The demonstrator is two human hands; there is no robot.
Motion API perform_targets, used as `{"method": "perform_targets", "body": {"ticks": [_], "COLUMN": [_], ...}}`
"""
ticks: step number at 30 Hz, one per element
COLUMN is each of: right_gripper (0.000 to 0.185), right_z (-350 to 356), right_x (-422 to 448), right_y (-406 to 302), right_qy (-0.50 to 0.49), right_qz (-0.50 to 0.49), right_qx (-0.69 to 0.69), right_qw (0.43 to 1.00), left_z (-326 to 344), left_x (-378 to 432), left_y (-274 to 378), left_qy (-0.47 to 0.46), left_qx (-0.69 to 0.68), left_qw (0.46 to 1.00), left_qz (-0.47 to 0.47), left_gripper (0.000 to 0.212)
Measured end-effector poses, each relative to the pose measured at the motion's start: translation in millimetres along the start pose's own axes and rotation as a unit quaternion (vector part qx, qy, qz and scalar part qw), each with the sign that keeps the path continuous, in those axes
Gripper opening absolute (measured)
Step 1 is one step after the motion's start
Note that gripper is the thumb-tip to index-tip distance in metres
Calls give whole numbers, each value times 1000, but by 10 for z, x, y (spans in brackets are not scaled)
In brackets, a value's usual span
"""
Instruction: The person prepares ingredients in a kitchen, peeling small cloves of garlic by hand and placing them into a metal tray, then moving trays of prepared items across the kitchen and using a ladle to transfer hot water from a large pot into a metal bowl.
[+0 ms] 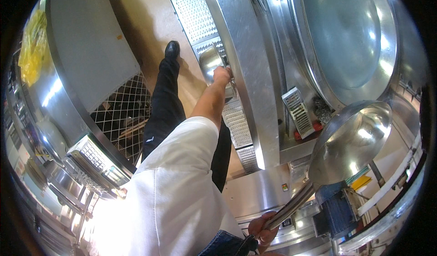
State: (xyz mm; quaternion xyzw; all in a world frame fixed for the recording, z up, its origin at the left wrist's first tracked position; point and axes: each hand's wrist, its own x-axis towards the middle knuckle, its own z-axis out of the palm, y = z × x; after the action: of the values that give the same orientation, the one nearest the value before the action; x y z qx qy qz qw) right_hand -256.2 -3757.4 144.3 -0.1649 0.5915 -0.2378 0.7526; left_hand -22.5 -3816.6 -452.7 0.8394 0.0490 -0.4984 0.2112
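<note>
My right hand (262,229), low in the picture, is wrapped around the long handle of a steel wok (355,143). The wok's bowl is raised and tilted beside the counter. My left hand (222,74) reaches down past the counter edge, its fingers closed at the rim of a stainless steel pot (210,60). That pot is on its side against a shelf of dimpled metal sheet (193,11) below the counter. Another metal vessel (230,91) shows partly under my wrist. My fingertips on the pot are hidden.
A steel counter (251,68) runs along my right, with a large round metal basin (344,40) set beyond it. A slotted metal piece (297,112) and steel wool (322,109) lie near its rim. A blue motor (336,208) stands lower right. Left is a wire lattice (119,119).
</note>
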Motion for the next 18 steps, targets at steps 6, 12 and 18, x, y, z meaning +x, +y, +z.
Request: {"method": "perform_targets", "body": {"ticks": [6,12,18], "right_gripper": [57,56,57], "right_z": [31,161,474], "right_x": [-38,-80,-183], "right_y": [45,2,-33], "right_qy": [11,-43,-51], "right_qz": [0,-3,-25], "right_qx": [29,-29,-30], "right_qw": [1000,999,998], "left_z": [-139,-390,-1237], "left_x": [-68,-32,-296], "left_y": [56,-131,-696], "left_qy": [4,-30,-92], "left_qx": [8,-41,-177], "left_qw": [999,997,980], "left_qz": [-44,-57,-26], "left_gripper": [39,44,41]}}
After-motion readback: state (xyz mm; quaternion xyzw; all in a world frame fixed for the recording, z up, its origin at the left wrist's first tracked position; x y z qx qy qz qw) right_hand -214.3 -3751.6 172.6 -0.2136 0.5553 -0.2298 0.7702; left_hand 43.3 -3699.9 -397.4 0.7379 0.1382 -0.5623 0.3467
